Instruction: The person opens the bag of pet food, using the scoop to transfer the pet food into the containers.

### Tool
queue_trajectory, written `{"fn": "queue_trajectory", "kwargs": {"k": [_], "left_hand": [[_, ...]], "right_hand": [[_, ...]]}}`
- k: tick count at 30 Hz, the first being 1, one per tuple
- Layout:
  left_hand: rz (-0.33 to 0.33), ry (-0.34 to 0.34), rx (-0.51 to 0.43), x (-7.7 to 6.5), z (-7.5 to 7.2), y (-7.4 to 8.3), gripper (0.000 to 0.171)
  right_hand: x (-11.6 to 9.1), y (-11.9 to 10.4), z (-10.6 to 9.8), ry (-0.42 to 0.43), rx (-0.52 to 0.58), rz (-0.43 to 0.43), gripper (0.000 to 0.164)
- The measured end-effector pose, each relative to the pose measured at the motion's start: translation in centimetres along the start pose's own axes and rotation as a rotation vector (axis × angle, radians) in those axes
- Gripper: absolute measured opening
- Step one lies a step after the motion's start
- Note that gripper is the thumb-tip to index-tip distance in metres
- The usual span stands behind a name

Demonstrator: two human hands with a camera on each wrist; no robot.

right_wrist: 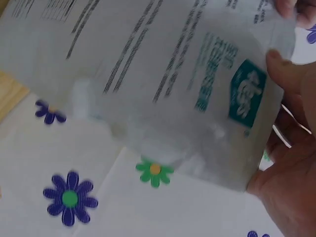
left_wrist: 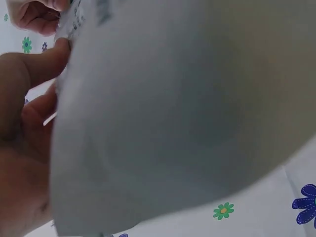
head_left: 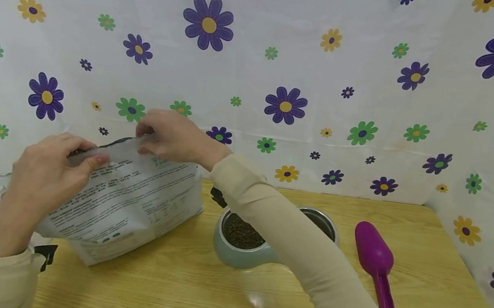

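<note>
A large pale grey bag point(head_left: 133, 202) with printed text stands tilted on the left of the table. My left hand point(head_left: 48, 173) pinches the bag's top edge near its left end, thumb in front. Farther along the same edge, my right hand point(head_left: 174, 136) grips it between thumb and fingers. In the right wrist view, the bag point(right_wrist: 148, 113) shows a teal logo, and the right hand point(right_wrist: 291, 133) is at its edge. The left wrist view has the bag point(left_wrist: 163, 118) filling most of the picture beside my left hand point(left_wrist: 29, 113). What the bag holds is hidden.
A grey-green double pet bowl point(head_left: 236, 258) stands mid-table, brown kibble point(head_left: 242, 234) in its left basin; my right sleeve point(head_left: 301, 235) hides part of it. To the right lies a purple scoop point(head_left: 374, 252). A flower-print cloth point(head_left: 247, 63) hangs behind the wooden table point(head_left: 196, 294).
</note>
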State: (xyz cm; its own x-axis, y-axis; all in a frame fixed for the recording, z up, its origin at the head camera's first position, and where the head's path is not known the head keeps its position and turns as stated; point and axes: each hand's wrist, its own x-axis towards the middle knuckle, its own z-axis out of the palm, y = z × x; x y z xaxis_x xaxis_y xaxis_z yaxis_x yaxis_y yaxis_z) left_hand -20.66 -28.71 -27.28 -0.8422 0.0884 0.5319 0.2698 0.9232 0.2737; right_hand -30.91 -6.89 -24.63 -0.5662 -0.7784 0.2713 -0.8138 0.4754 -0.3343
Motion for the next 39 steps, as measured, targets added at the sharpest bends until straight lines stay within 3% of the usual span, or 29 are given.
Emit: {"fn": "queue_trajectory", "kwargs": {"k": [2,4,9,14,18,20,25,30,34,37,39], "left_hand": [[-0.007,-0.051,-0.017,0.4,0.2,0.4,0.031],[0.026,-0.064,-0.036,0.8,0.7,0.8,0.030],[0.127,-0.005,-0.042,1.7,1.6,1.5,0.013],[0.125,0.073,-0.013,0.6,1.0,0.8,0.008],[0.149,0.085,0.039,-0.4,0.1,-0.2,0.009],[0.209,0.083,0.107,-0.5,-0.3,-0.6,0.015],[0.429,0.110,0.287,-0.2,-0.8,-2.3,0.052],[0.557,0.141,0.294,0.3,-0.6,-3.2,0.062],[0.538,0.177,0.341,0.4,-1.2,-3.7,0.068],[0.463,0.168,0.374,-0.2,-2.0,-4.0,0.073],[0.398,0.136,0.396,-0.7,-2.5,-4.2,0.068]], "right_hand": [[0.0,-0.1,0.0,0.008,-0.038,-0.015,0.021],[-0.1,-0.1,0.0,0.020,-0.050,-0.020,0.020],[-0.3,0.4,0.5,0.081,-0.047,-0.015,0.014],[0.7,-0.6,1.5,0.078,-0.084,-0.071,0.015],[1.2,-1.7,2.0,0.038,-0.090,-0.093,0.020],[1.4,-1.9,2.1,0.041,-0.099,-0.086,0.020],[1.5,-1.7,2.5,0.084,-0.130,-0.082,0.020],[1.9,-1.1,2.5,0.107,-0.105,-0.117,0.018],[2.0,-0.2,1.6,0.118,-0.075,-0.104,0.016],[2.3,-0.1,1.5,0.150,-0.129,-0.090,0.016],[2.8,-0.2,1.8,0.178,-0.179,-0.086,0.019]]}}
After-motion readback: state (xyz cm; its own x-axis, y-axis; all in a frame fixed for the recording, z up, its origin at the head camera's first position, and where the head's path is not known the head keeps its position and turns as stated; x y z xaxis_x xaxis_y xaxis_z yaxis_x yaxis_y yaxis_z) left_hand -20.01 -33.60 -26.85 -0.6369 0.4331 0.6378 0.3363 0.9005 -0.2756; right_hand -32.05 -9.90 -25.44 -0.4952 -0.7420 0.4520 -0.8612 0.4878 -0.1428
